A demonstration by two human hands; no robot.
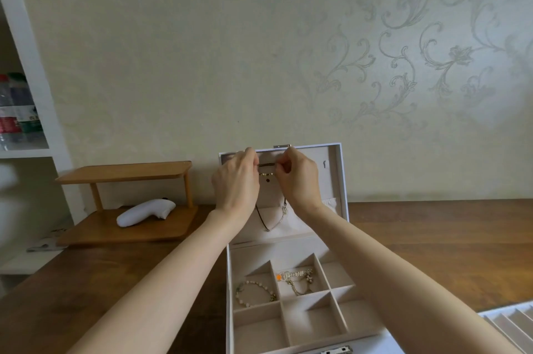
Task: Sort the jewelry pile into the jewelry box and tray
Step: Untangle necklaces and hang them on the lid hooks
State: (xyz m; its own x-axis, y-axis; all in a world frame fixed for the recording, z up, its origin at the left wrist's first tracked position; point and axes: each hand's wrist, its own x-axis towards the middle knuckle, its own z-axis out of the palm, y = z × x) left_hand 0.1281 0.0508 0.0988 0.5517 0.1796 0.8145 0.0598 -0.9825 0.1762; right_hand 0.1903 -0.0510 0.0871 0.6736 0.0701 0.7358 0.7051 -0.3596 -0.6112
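Observation:
A white jewelry box (344,189) stands open on the wooden table, its lid upright against the wall. My left hand (236,183) and my right hand (300,180) are raised to the top of the lid's inside and both pinch the dark cord of a necklace (274,222). The necklace hangs down the lid in a loop, with a silver chain part at the bottom. In the box's divided base lie a beaded bracelet (255,293) in a left compartment and a gold chain piece (298,278) in the middle one.
A ridged white tray (510,322) shows at the lower right corner. To the left stands a two-tier wooden shelf (127,174) with a white curved object (145,212) on its lower board. Farther left, bottles (17,111) sit in a white wall shelf.

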